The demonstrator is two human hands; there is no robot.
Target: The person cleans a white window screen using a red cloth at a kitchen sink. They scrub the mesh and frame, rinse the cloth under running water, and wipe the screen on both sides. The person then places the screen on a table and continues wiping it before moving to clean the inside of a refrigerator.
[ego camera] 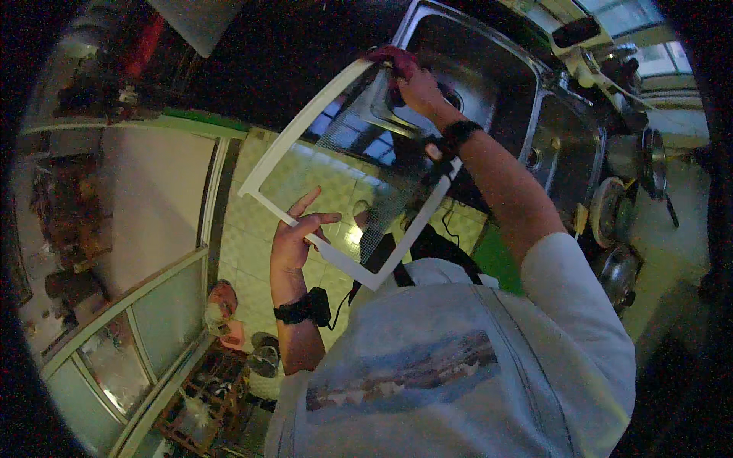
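A white-framed mesh screen is held at a slant before me. My left hand supports its lower left edge, with the frame between its spread fingers. At the top corner, my right hand grips a dark red cloth against the frame. The mesh is see-through; part of its right side lies behind my right wrist and its black band. A black strap with a box-like device sits on my left wrist.
Beyond the screen is a steel double-basin sink in a dark counter. Pans and lids stand at the right. A framed glazed door is at the left, near a cluttered rack on the tiled floor.
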